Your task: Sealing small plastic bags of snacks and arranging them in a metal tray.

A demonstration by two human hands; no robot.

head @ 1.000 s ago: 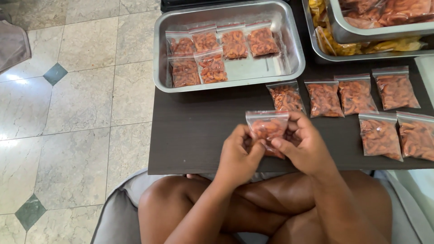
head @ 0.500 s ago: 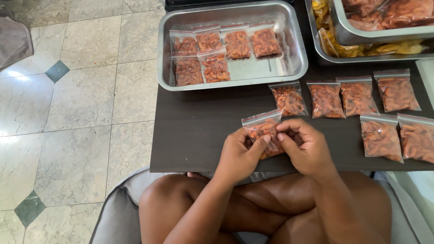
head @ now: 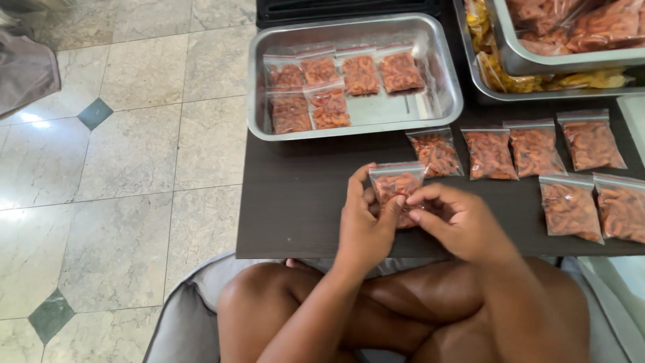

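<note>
Both hands pinch one small clear zip bag of orange snack pieces [head: 398,183] over the dark table [head: 295,202]. My left hand [head: 363,225] grips its left side, thumb up along the edge. My right hand [head: 457,222] holds the bag's lower right with fingertips together. Behind them, a steel tray [head: 443,87] holds several filled bags [head: 329,107] laid flat in two rows. To the right, several more filled bags [head: 531,151] lie in rows on the table.
At the top right stand two nested steel trays [head: 510,64] with loose orange snacks and yellow chips. A tiled floor [head: 121,168] lies to the left. My crossed legs [head: 376,316] rest on a grey cushion [head: 181,323] under the table edge.
The bag has stayed between both hands and shifted slightly left. My fingers have worked along it; the right hand now pinches lower on the bag.
</note>
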